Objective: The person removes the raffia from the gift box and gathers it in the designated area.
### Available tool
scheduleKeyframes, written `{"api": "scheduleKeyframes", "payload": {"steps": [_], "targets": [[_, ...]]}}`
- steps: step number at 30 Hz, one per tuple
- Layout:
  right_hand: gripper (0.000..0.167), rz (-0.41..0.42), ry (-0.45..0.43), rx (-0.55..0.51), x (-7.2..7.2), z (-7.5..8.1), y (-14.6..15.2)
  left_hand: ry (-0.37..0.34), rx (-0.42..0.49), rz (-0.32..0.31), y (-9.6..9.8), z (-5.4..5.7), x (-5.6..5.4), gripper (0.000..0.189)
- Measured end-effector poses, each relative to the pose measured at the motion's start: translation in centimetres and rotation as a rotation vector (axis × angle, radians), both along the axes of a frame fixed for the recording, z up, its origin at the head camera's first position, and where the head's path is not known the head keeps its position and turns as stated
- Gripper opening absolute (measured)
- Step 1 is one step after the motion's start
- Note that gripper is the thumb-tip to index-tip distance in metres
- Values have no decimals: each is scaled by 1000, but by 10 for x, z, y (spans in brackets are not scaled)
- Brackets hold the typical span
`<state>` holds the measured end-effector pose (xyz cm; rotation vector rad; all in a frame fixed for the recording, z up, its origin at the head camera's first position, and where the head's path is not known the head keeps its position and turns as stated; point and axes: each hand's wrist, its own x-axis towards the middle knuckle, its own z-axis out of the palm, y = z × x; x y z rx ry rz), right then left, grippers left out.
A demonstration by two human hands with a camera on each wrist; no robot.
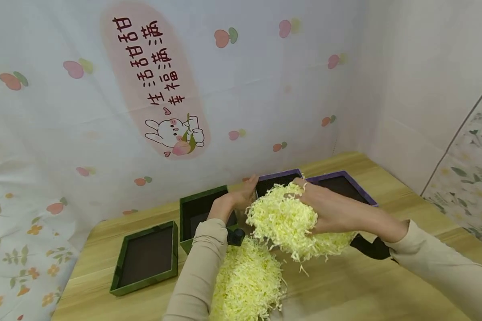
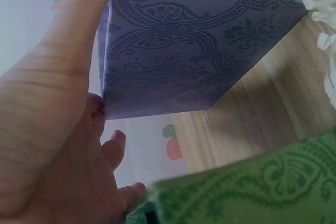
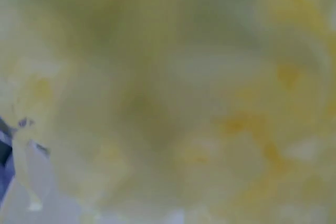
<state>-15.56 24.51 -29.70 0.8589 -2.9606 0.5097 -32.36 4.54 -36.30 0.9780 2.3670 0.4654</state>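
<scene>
In the head view my right hand [image 1: 333, 207] grips a big, fluffy clump of pale yellow shredded paper [image 1: 283, 218], fingers partly buried in it. The clump hangs just in front of a purple box [image 1: 279, 174] and hides much of it. The same paper fills the right wrist view as a yellow blur [image 3: 157, 129]. At the purple box's left side is my left hand [image 1: 238, 198]. Up close in the left wrist view, the left hand [image 2: 58, 124] lies along the edge of the patterned purple box [image 2: 168, 45], with loosely extended fingers.
A second pile of shredded paper [image 1: 245, 283] lies on the wooden table [image 1: 345, 285] below the left forearm. Left of the hands stand a deep green box [image 1: 186, 218] and a shallow green one [image 1: 174, 249]. Another purple-rimmed tray [image 1: 361, 191] sits behind the right hand, near the patterned curtain [image 1: 257, 89].
</scene>
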Motion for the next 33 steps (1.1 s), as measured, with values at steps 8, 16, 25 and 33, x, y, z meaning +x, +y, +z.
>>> {"api": "scheduleKeyframes", "payload": {"steps": [8,16,25,33], "targets": [[45,106,-67,26,11,-57,-23,-29,17,60,-11,1,3,116],[39,125,-98,45,10,-102,-32,-40,5,65,-10,0,3,118],[57,22,-116,55,11,-122,-35,-53,13,71,-11,-3,5,118],[58,-11,-90,24,10,-123,-32,-61,7,81,-13,-3,5,119]]}}
